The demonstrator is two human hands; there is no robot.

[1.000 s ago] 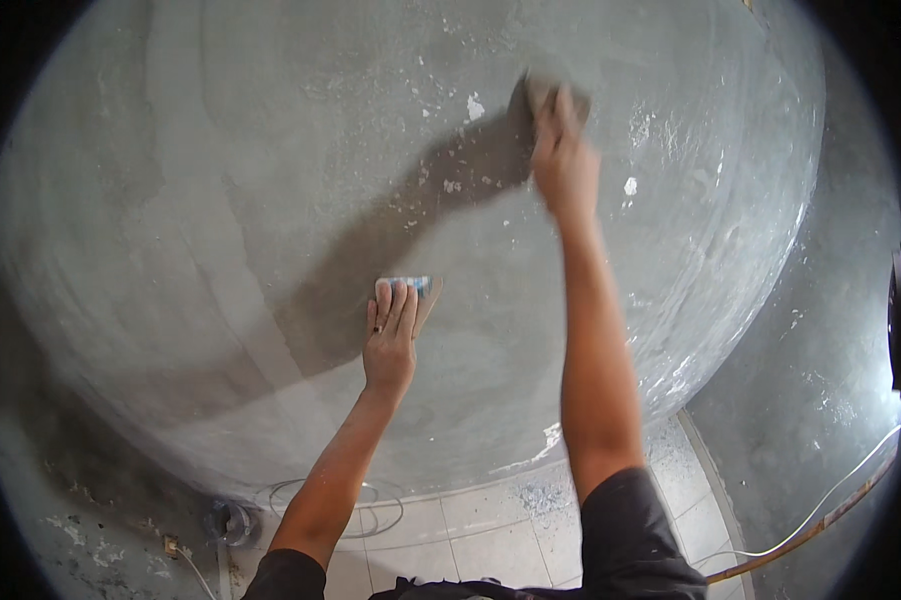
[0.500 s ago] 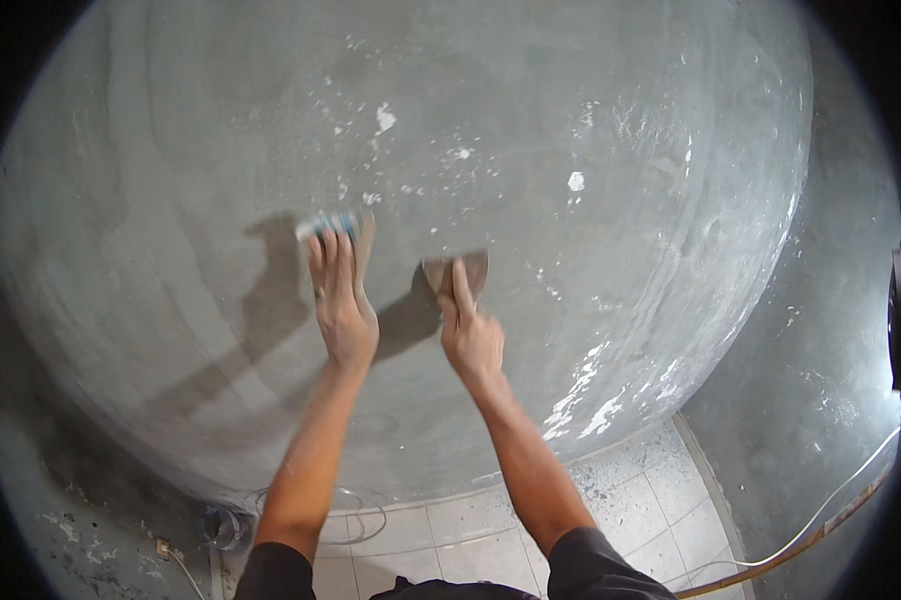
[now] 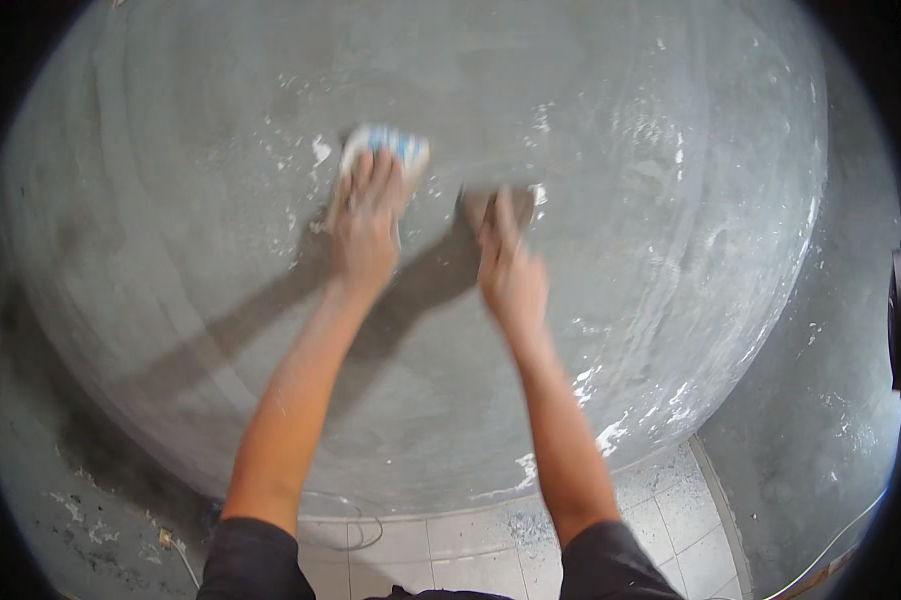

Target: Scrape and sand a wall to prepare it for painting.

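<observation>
A grey wall (image 3: 220,200), flecked with white patches, fills most of the view. My left hand (image 3: 368,225) is laid over a flat, palm-sized pad (image 3: 402,147) with a white and blue face. Its exact kind is hard to make out, and my fingers cover much of it. To the right, my right hand (image 3: 512,275) grips a scraper (image 3: 482,203), index finger stretched along the broad blade. The blade is at the wall beside a white patch (image 3: 539,194). Both hands are slightly blurred.
Pale floor tiles (image 3: 475,572) with scattered flakes run along the wall's foot. A thin loop of wire (image 3: 370,535) lies there. At the right are another grey wall (image 3: 820,440), a white cable (image 3: 820,562) and a dark round object (image 3: 900,320).
Both hands have moved up and to the right across the wall. The pad, earlier seen more edge-on, now shows its white and blue face. The scraper has come alongside a white patch.
</observation>
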